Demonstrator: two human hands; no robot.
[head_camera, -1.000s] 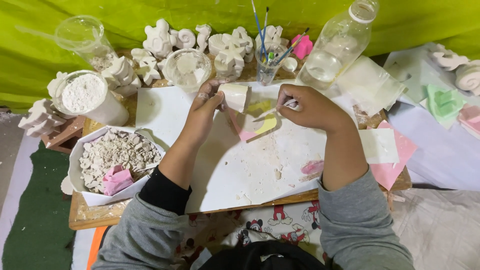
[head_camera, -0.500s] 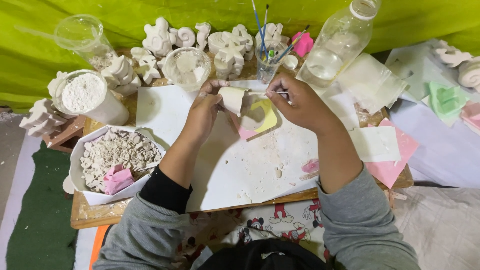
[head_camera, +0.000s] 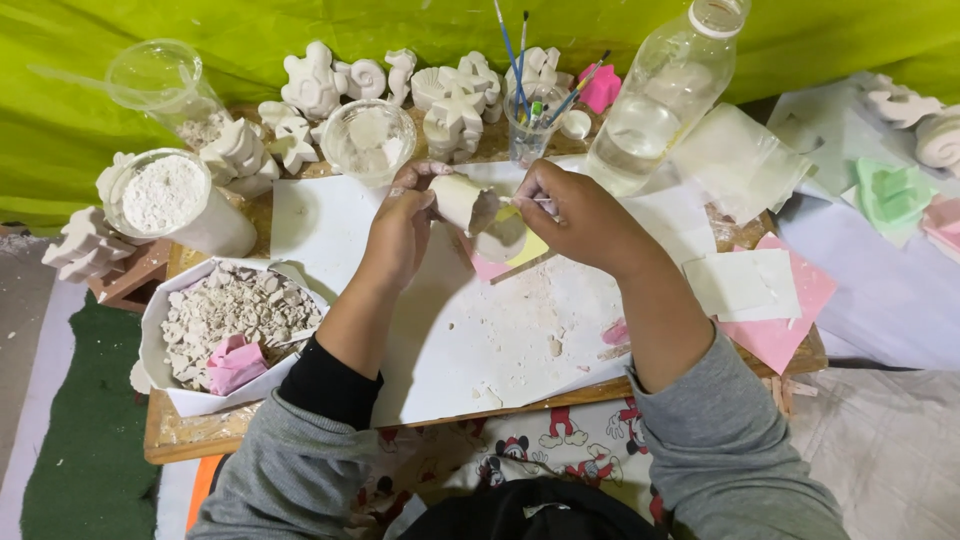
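Observation:
My left hand (head_camera: 402, 228) grips a small cream, cup-shaped mould (head_camera: 466, 203), tipped so its opening faces right. My right hand (head_camera: 580, 215) pinches a thin white stick (head_camera: 522, 201) whose tip reaches into the mould's mouth. Both hands hover over a white board (head_camera: 470, 340) dusted with plaster crumbs. Under the mould lie a yellow piece (head_camera: 528, 249) and a pink piece (head_camera: 486, 268), partly hidden by my hands.
White plaster figures (head_camera: 330, 85) line the back. A cup of brushes (head_camera: 528, 125), a clear plastic bottle (head_camera: 665, 100), a clear bowl (head_camera: 370, 140), a tub of white powder (head_camera: 170, 200) and a box of plaster scraps (head_camera: 225, 320) surround the board. Pink and white sheets (head_camera: 765, 295) lie right.
My right hand moved left toward the mould and brought the stick to its opening. My left hand tilted the mould toward the right hand.

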